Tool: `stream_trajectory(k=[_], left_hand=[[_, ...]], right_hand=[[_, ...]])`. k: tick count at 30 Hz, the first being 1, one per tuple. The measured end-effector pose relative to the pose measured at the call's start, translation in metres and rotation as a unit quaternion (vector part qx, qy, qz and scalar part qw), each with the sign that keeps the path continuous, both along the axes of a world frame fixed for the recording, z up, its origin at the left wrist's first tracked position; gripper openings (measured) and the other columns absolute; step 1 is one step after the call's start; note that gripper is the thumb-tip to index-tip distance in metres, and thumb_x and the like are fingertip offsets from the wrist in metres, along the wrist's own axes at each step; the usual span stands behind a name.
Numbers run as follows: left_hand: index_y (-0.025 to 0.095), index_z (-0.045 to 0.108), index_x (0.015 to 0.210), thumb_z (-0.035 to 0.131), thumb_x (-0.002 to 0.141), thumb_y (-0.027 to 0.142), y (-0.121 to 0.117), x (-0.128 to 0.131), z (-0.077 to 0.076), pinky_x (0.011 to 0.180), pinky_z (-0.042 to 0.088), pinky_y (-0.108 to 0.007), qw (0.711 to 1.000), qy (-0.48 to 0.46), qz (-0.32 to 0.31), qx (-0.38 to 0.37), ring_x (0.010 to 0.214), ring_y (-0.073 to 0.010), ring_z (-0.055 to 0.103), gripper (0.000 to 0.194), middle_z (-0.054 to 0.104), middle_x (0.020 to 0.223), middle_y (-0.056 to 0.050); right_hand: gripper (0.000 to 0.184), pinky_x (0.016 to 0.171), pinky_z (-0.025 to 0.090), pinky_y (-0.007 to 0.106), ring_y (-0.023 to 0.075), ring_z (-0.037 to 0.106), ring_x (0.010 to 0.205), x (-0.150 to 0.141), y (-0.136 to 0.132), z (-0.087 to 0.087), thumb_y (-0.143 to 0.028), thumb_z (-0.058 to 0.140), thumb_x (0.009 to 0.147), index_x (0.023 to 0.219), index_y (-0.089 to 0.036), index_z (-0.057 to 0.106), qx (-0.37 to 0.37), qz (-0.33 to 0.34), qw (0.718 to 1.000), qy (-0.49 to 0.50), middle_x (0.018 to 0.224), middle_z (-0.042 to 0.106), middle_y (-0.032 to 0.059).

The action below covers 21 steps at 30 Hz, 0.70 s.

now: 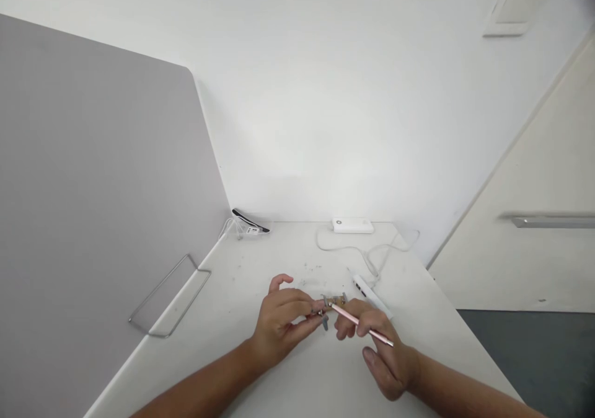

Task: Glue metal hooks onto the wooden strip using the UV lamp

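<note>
My left hand [283, 322] is closed at the fingertips on a small grey and tan figure [333, 300], whose kind I cannot make out. A grey piece [325, 322] of it sticks out below my fingertips. In my right hand [379, 337] is a slim pink pen-like tool [356, 320], gripped by the fingers while the thumb stands apart. The tool's tip meets or nearly meets the figure. Just beyond my right hand lies a white pen-shaped device [369, 294] with dark buttons, partly hidden by the hand.
A white box-shaped device [352, 225] stands at the table's back edge, with a white cable [367, 257] near it. At the back left lie a black strip-like item [251, 221] and cables. A wire frame [170, 295] borders the left edge beside a grey panel [102, 176].
</note>
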<state>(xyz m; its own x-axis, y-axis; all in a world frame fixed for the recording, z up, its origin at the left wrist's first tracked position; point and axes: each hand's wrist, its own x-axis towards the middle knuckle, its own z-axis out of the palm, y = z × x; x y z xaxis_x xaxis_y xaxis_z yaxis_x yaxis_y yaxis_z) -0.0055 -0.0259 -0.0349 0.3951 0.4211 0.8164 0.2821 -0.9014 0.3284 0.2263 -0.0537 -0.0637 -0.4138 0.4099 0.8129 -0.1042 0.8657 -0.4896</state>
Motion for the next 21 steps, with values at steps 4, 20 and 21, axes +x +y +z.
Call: stream_trajectory(k=[4,20,21], left_hand=[[0.023,0.068,0.090,0.077,0.092,0.020,0.001,0.000,0.001,0.097,0.041,-0.037,1.000,0.000,-0.006,-0.001,0.060,-0.0098,0.071,0.010,0.076,0.072,0.006],[0.023,0.068,0.100,0.078,0.093,0.025,0.003,-0.003,0.003,0.102,0.046,-0.037,0.995,0.067,-0.040,0.065,0.059,-0.0102,0.072,0.013,0.082,0.082,0.004],[0.023,0.069,0.102,0.078,0.093,0.024,0.004,-0.003,0.003,0.102,0.045,-0.037,0.995,0.069,-0.035,0.066,0.059,-0.0101,0.072,0.013,0.082,0.083,0.004]], right_hand=[[0.035,0.071,0.052,0.046,0.0260,0.059,0.082,-0.001,0.001,0.004,-0.028,0.050,0.093,0.127,-0.028,0.039,0.018,0.004,1.000,0.002,0.094,0.062,0.0068],[0.023,0.067,0.051,0.041,0.0228,0.062,0.069,0.005,0.004,-0.019,-0.043,0.030,0.107,0.120,-0.031,0.044,-0.016,0.001,1.000,0.016,0.082,0.066,0.0026],[0.024,0.067,0.052,0.041,0.0228,0.063,0.069,0.006,0.004,-0.022,-0.044,0.030,0.107,0.121,-0.031,0.044,-0.017,-0.002,1.000,0.021,0.082,0.066,0.0024]])
